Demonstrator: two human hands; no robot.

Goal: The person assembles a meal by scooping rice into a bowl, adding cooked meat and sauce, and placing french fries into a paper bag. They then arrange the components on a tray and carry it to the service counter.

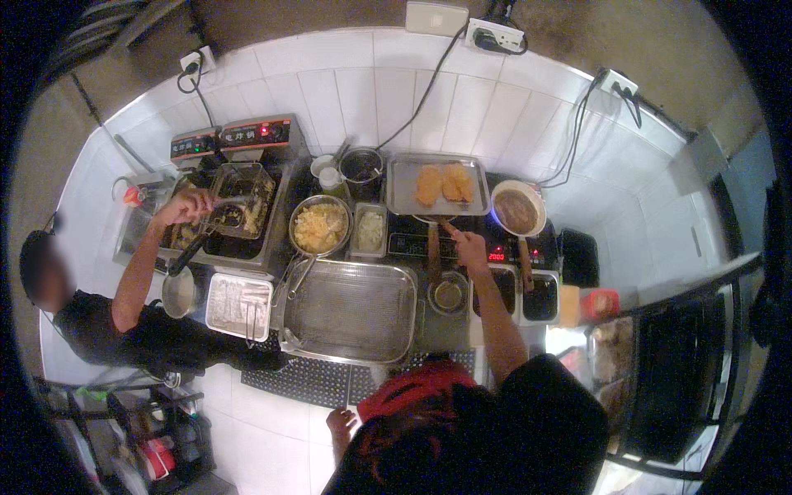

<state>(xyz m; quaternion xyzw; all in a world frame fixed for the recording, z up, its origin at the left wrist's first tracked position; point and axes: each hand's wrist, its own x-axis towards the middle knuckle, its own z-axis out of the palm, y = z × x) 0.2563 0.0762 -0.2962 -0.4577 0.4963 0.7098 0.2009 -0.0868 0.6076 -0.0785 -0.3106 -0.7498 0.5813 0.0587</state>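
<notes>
My right hand (471,252) is over the counter with its fingers closed, just below a metal tray (398,198) holding two golden fried pieces (444,183). A short brown, stick-like end shows at its fingertips; its kind is unclear. Left of that hand runs a brown wooden handle (435,252), its far end hidden by the tray. A small round pot (447,294) stands nearer me. My left hand (341,421) hangs low over the floor, away from the counter, fingers loosely curled and apart, holding nothing. A pan of brown sauce (516,211) sits to the right on a cooktop.
At left a co-worker's hand (188,206) grips a fryer basket (244,198) over the fryer (276,223). Between us are a bowl of yellow-white food (320,228), a wire-racked tray (351,309) and a white tub (239,307). Black containers (540,297) and a rack (668,371) stand right.
</notes>
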